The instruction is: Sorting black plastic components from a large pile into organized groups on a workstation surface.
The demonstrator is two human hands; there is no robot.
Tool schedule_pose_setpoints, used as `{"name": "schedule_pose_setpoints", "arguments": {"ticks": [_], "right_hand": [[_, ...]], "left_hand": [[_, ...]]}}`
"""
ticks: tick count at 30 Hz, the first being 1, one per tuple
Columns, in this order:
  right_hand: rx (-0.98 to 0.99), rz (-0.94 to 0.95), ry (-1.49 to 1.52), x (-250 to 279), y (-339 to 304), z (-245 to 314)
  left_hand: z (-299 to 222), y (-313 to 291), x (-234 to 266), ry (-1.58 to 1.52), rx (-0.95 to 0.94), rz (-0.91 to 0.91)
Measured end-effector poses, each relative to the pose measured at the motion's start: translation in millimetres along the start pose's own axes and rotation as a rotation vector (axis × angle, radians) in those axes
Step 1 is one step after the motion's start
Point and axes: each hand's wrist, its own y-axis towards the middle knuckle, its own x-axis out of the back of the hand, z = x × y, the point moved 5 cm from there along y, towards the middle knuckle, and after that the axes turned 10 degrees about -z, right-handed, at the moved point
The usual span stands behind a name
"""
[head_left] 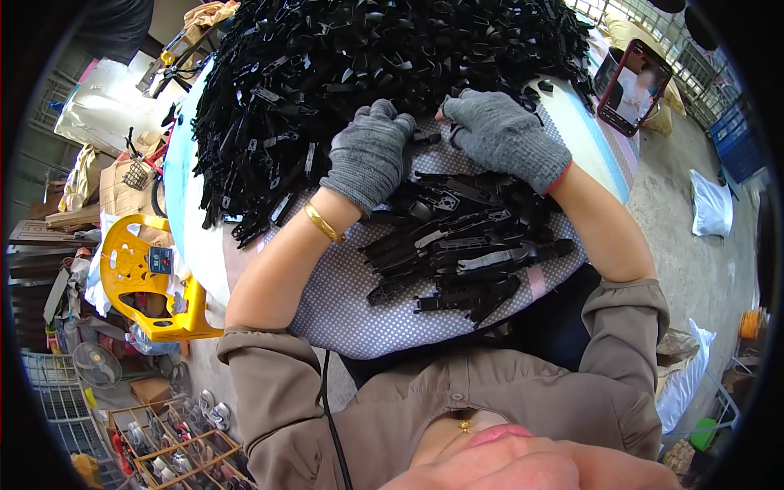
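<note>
Grey knitted gloves cover both hands over the table. My left hand (371, 155) is closed, its fingers curled at the near edge of a large heap of black plastic parts (327, 73). Opposite it, my right hand (506, 135) is curled too, thumb and fingertips turned inward. A small black piece (426, 137) shows in the gap between the two hands; whether either hand grips it is unclear. What the fingers hold is hidden by the gloves. Closer to my body lies a smaller pile of long, thin black plastic parts (469, 237), roughly side by side.
The table's dotted cover (335, 302) shows along the near edge. A phone (635, 88) stands upright at the right of the table. To the left are a yellow plastic chair (151, 278), a fan (98, 363) and a shoe rack (175, 441). White sacks (710, 204) lie on the floor at right.
</note>
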Motion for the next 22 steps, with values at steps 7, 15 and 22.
{"name": "schedule_pose_setpoints", "arguments": {"ticks": [7,15,22], "right_hand": [[-0.165,-0.197,0.478,28,0,-8],[-0.244,-0.233,0.571,19,4,-24],[-0.299,-0.227,0.792,8,8,-36]], "left_hand": [[-9,-3,-7,0.014,-0.239,-0.036],[8,2,13,-0.590,-0.120,-0.390],[43,8,-4,-1.843,0.373,-0.269]]}}
